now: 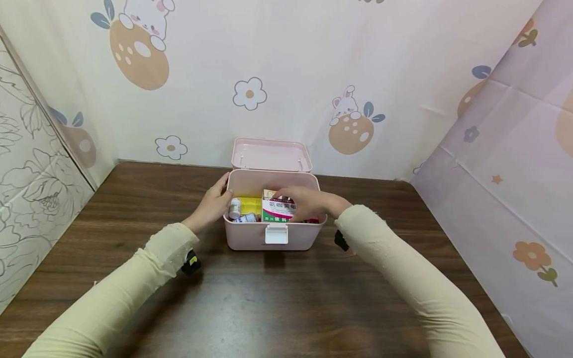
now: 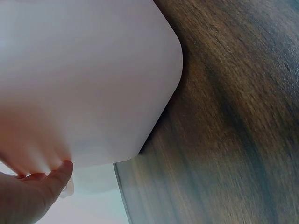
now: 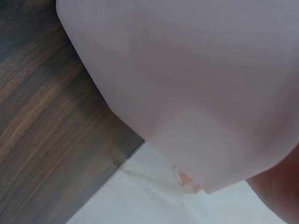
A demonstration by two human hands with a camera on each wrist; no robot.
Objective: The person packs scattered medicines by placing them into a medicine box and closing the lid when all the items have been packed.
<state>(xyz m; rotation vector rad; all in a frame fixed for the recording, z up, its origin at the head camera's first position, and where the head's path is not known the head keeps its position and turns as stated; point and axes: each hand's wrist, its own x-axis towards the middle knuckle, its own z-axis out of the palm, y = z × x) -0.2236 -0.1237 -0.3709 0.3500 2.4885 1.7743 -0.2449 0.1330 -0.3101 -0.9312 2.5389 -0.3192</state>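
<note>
A pink plastic storage box [image 1: 241, 237] stands on the table with its lid [image 1: 272, 155] raised at the back. My left hand [image 1: 212, 203] grips the box's left rim; in the left wrist view its fingers [image 2: 58, 177] lie against the side wall. Over the right rim reaches my right hand [image 1: 306, 201], holding a white, green and magenta medicine box [image 1: 273, 211] between thumb and fingers inside. To its left are a small white bottle [image 1: 235, 209], a yellow item [image 1: 250, 205] and a blue-and-white striped pack [image 1: 246, 218]. The right wrist view shows mostly the box's outer wall [image 3: 177, 84].
The dark wooden table [image 1: 268, 308] extends around the box. A patterned cloth wall [image 1: 286, 74] rises just behind the lid, with more cloth along both sides. A white latch [image 1: 276, 234] hangs on the box front.
</note>
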